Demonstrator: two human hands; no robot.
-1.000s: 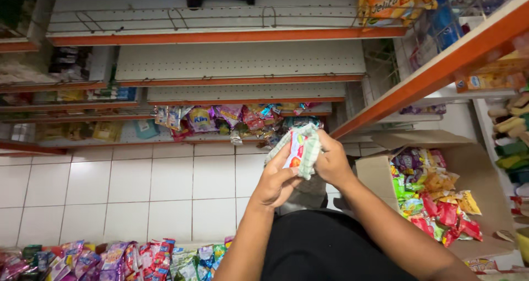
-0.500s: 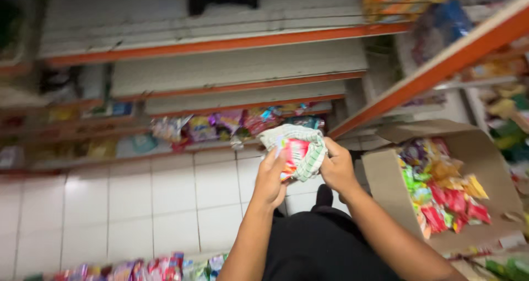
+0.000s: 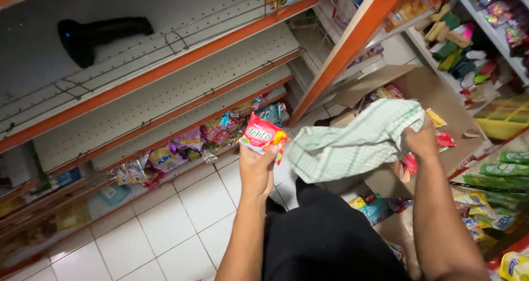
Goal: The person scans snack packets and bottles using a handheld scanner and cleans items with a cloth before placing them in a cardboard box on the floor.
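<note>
My left hand (image 3: 257, 168) holds up a red snack packet (image 3: 261, 134) with yellow and white print, in front of the lower shelves. My right hand (image 3: 421, 141) grips a pale green checked cloth (image 3: 358, 140) that hangs out to the left, between the two hands and just right of the packet. Behind the right hand stands an open cardboard box (image 3: 435, 93) with several colourful snack packets in it. My dark-clothed lap fills the bottom centre.
Orange-edged white shelves (image 3: 165, 71) run along the left; a black handheld scanner (image 3: 93, 35) lies on the top one. Snack packets (image 3: 187, 146) line the lowest shelf. A white tiled floor (image 3: 165, 226) lies below. More stocked shelves (image 3: 479, 44) stand on the right.
The hands have come apart: the packet, earlier held together with the cloth, is now in the left hand alone, and the right hand has drawn the cloth off to the right. The view tilted.
</note>
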